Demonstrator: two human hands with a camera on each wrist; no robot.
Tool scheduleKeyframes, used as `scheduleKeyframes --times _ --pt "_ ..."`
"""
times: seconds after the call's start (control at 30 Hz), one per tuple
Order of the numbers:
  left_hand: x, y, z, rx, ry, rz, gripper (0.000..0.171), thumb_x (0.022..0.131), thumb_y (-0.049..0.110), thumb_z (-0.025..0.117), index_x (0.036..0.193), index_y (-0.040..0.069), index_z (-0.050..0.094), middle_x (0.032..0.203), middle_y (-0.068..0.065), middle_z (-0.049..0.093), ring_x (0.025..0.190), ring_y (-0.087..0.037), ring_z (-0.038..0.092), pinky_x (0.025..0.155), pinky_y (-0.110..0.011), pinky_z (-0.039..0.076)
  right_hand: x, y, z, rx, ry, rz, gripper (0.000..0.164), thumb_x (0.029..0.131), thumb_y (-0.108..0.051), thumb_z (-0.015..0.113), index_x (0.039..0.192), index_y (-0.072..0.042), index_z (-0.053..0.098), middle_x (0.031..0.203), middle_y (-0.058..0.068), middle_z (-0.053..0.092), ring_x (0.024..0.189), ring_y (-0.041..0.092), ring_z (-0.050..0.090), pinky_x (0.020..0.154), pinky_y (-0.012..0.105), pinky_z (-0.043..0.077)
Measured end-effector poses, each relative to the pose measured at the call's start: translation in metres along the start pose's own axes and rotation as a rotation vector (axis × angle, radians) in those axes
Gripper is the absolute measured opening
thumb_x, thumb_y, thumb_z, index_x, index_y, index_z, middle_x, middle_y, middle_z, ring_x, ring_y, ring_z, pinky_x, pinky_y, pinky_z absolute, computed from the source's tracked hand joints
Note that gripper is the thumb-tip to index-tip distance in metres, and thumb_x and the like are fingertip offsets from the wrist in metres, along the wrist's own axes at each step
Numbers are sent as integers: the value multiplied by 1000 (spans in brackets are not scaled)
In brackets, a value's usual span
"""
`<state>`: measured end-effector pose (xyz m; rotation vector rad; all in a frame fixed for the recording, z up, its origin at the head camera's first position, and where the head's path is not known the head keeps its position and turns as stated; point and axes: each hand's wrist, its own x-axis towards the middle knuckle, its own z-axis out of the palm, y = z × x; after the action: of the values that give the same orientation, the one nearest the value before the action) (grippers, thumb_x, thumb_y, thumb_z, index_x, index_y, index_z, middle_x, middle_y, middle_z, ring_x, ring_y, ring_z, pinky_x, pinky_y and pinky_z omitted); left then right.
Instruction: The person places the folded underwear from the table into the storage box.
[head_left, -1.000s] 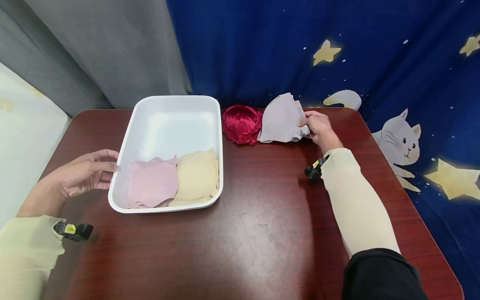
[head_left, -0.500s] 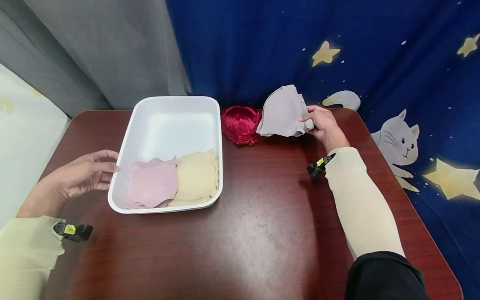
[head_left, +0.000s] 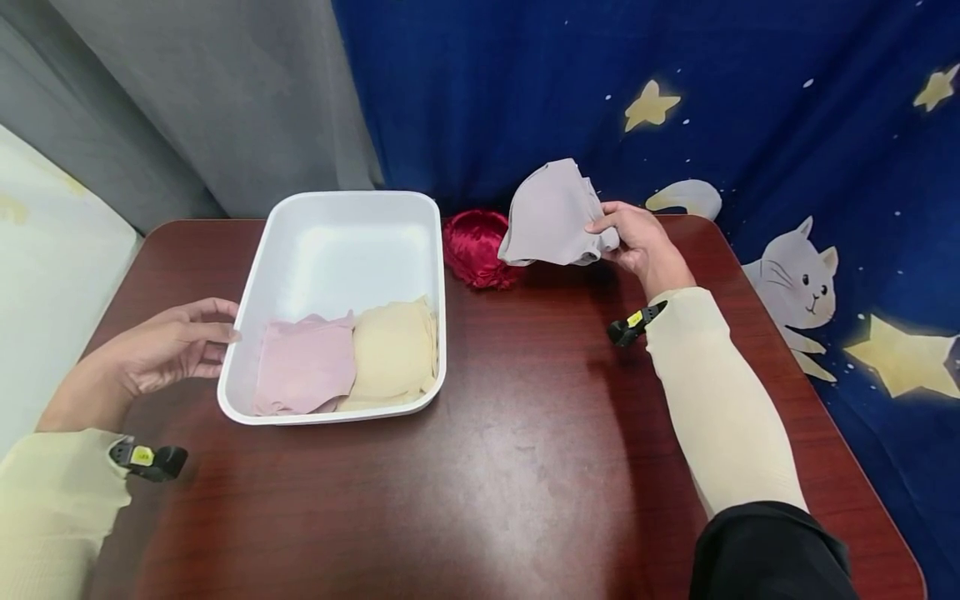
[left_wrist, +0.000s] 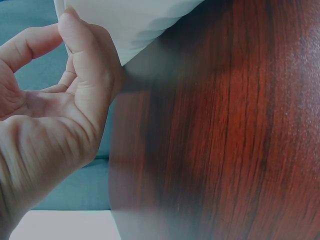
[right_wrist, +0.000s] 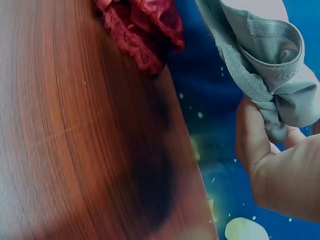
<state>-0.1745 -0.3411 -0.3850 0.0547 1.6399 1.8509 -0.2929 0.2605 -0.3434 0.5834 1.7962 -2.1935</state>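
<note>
My right hand (head_left: 641,246) grips a light grey folded bra (head_left: 551,217) by its right end, thumb in front. In the right wrist view the grey bra (right_wrist: 270,55) shows its bands and a rolled edge, held above the table. Left of it, partly behind it, a dark red satin bra (head_left: 472,246) with a lace edge lies on the table. My left hand (head_left: 176,346) holds the left rim of a white plastic bin (head_left: 345,250) between thumb and fingers. Inside the bin's near half lie a folded pink cloth item (head_left: 306,367) and a folded beige one (head_left: 393,350), side by side.
The brown wooden table (head_left: 517,450) stands against a grey curtain (head_left: 225,100) and a blue curtain (head_left: 510,92) with stars and a cat. The bin stands left of the red bra, almost touching it.
My right hand has lifted the grey bra from the table and then moved it slightly left, so it now overlaps the red bra in the head view. The left hand and bin have stayed put.
</note>
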Motion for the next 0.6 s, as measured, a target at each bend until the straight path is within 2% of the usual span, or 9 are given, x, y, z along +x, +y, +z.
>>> scheduleKeyframes --times 0.17,0.3,0.6 --pt "0 0 1 3 11 -7 27 97 -7 45 120 7 44 100 -11 70 87 -29 72 70 -44 60 -1 0 9 32 -52 6 38 83 13 63 111 -12 62 121 7 56 103 23 60 67 34 58" --pt "1 0 1 6 15 -10 27 97 -7 45 120 6 43 100 -10 69 87 -29 72 70 -44 60 -2 -1 16 43 -77 14 39 82 13 63 112 -12 62 125 7 55 105 24 59 68 35 59" --pt "0 1 0 1 10 -8 27 97 -7 44 120 7 43 99 -10 69 87 -29 72 70 -44 60 -7 -1 40 14 -131 10 42 83 13 63 118 -10 59 126 9 55 104 25 61 67 35 59"
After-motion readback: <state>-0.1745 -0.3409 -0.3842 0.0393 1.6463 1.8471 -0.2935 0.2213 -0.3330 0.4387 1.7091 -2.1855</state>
